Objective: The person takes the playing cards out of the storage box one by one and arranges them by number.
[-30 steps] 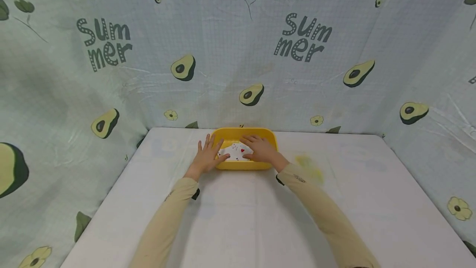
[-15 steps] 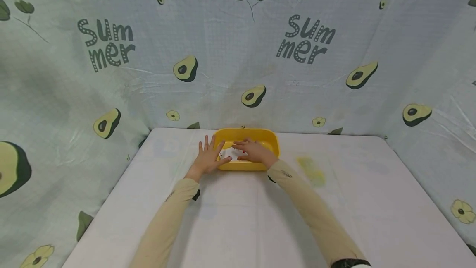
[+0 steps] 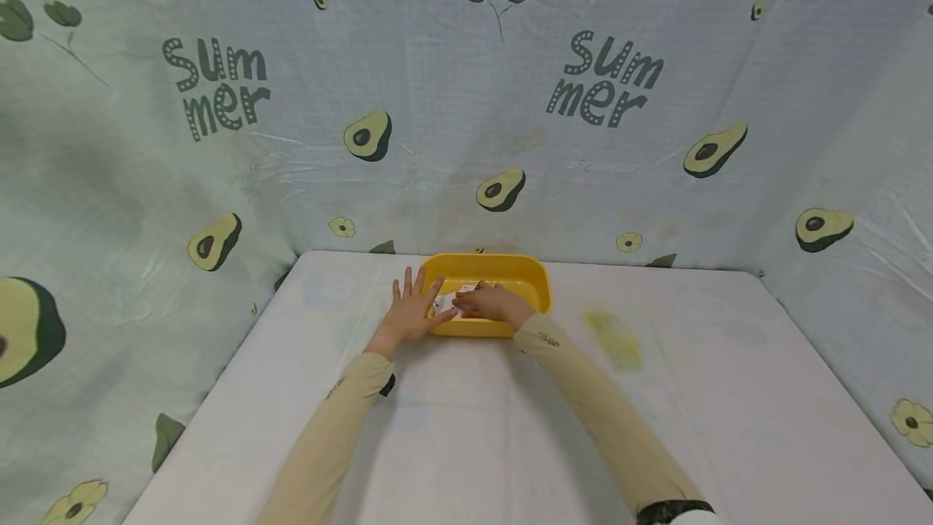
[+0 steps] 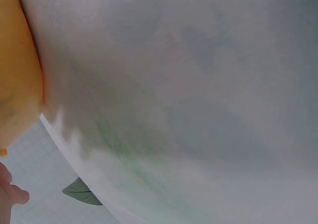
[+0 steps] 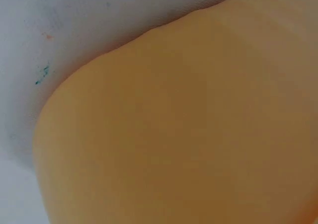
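A yellow plastic tub (image 3: 538, 282) stands at the back middle of the table, with a white cloth (image 3: 442, 304) bearing small printed marks inside it. My left hand (image 3: 408, 316) is at the tub's left side, fingers spread, its thumb reaching over the near left corner by the cloth. Inside the tub, my right hand (image 3: 499, 303) points left, its bent fingers and thumb closing on the cloth; a bit of white shows above the knuckles. The left wrist view catches the tub's wall (image 4: 19, 65) and a few fingertips (image 4: 19, 195). Tub wall (image 5: 174, 114) fills most of the right wrist view.
The tub rests on a white-covered table (image 3: 452, 436) near its far edge. A yellow-green stain (image 3: 615, 340) marks the cover to the right. Behind and at the sides hangs a pale sheet (image 3: 437, 87) printed with avocados and lettering.
My right hand has shifted left across the cloth, its fingers drawing in; the cloth is bunched and its red heart hidden. My left hand has stayed at the tub's left side.
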{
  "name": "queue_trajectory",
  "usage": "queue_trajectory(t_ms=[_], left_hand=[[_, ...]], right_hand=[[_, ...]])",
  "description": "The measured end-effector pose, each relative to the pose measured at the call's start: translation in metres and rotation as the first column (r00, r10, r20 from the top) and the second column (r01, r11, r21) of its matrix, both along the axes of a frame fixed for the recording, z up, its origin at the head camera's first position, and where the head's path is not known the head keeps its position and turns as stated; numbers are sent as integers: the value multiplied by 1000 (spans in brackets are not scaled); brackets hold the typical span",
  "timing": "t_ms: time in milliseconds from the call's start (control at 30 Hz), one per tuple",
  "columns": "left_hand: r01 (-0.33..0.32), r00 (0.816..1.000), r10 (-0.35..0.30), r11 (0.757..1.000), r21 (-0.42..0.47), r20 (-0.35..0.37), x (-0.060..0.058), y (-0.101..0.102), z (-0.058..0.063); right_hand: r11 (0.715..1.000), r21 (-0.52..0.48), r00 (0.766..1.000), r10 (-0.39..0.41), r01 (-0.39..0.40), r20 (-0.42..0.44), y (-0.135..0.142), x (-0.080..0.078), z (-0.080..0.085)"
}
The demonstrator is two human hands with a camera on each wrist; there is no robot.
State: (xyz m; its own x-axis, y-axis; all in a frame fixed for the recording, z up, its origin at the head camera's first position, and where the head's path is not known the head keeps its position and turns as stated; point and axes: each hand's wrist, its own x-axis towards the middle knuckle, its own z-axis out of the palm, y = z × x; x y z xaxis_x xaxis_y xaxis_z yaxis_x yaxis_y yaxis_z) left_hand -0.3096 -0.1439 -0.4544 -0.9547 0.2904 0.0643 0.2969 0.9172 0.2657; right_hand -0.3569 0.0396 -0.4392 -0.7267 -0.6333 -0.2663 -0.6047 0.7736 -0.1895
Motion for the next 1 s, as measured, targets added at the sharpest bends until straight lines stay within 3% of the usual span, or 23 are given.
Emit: queue_trajectory(t_ms=[67, 200, 333, 567, 1000], left_hand=[[-1, 1000, 1, 1000, 6, 2, 0, 0, 0], [-8, 1000, 7, 1000, 9, 8, 0, 1, 1], [-14, 1000, 14, 1000, 6, 5, 0, 2, 1], [-19, 1000, 19, 1000, 5, -14, 0, 3, 0], [-18, 999, 19, 999, 42, -25, 3, 4, -1]], right_hand=[[999, 31, 1000, -21, 21, 15, 0, 0, 1], [994, 111, 998, -2, 9, -61, 0, -2, 1], [994, 103, 993, -31, 43, -117, 4, -4, -1], [993, 9, 990, -115, 116, -79, 11, -6, -6], [990, 24, 973, -132, 139, -188, 15, -7, -13]])
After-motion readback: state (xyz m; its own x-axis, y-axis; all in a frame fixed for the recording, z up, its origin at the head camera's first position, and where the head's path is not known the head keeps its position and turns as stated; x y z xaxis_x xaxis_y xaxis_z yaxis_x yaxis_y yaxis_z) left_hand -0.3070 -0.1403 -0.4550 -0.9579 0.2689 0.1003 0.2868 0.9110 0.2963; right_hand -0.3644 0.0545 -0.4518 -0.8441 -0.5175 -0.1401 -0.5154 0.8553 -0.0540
